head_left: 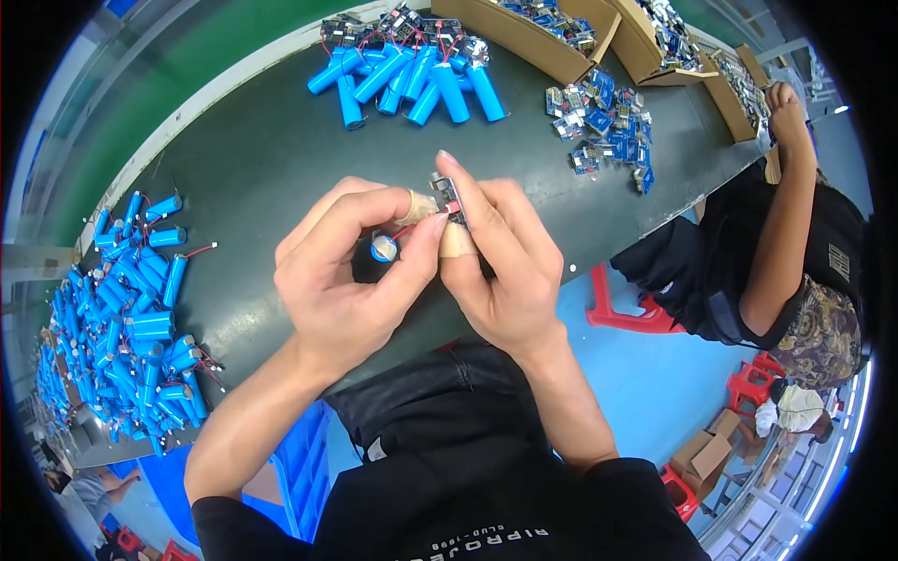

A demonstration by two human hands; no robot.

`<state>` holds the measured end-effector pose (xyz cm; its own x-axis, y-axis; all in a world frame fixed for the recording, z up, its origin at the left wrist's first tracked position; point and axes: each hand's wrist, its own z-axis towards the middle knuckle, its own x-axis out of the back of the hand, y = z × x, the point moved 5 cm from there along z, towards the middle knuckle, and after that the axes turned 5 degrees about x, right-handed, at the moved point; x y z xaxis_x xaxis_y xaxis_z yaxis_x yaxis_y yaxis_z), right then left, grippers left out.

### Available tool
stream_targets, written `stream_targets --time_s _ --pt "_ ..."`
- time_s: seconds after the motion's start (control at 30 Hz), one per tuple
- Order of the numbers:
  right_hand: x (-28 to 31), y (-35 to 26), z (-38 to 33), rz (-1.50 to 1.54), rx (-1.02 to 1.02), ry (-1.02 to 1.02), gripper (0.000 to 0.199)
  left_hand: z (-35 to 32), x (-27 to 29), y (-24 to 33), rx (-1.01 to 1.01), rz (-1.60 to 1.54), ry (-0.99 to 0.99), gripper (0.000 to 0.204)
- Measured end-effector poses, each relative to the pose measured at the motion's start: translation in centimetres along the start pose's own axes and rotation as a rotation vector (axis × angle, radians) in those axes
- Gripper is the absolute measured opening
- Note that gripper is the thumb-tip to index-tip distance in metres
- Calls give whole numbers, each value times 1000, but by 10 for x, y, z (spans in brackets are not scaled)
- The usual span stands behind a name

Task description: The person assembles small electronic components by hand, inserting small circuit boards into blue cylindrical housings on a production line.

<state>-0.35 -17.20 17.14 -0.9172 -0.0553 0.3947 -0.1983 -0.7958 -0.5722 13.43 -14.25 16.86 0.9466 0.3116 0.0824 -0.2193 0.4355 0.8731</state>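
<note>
Above the dark green table my left hand [351,266] and my right hand [500,248] meet, fingertips pinched together. Between them is a small circuit board [447,194], held on edge by the right hand's fingers. My left thumb and forefinger press a small connector with red wire at its face. A blue cylindrical battery [383,247] hangs by that red wire under my left hand, its end toward me; most of it is hidden by the fingers. Tan covers wrap a fingertip of the left hand and the right thumb.
A big heap of blue batteries with red leads [140,318] lies at the left. Batteries joined to boards [412,79] sit at the far side. Loose circuit boards [608,131] lie near cardboard boxes [524,37]. At the right sits another person [786,234]; blue crates [304,477] stand below.
</note>
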Motion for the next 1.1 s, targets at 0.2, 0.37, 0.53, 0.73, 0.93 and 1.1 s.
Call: stream_targets --time_s 0.2,0.37,0.53,0.73,0.93,1.1 --pt "0 -2 1 -9 17 -2 41 0 1 0 -23 5 -12 19" --pt "0 -2 1 2 34 2 43 0 1 1 -37 19 -18 19" --pt "1 -2 0 0 19 -2 43 0 0 2 -40 14 -22 20" --pt "0 -1 0 -2 25 4 41 0 1 1 -62 16 -16 20" --pt "2 -2 2 -1 22 3 39 1 0 2 -58 11 -16 20" --pt "0 -1 0 -1 8 -8 40 2 0 4 -81 45 -7 19"
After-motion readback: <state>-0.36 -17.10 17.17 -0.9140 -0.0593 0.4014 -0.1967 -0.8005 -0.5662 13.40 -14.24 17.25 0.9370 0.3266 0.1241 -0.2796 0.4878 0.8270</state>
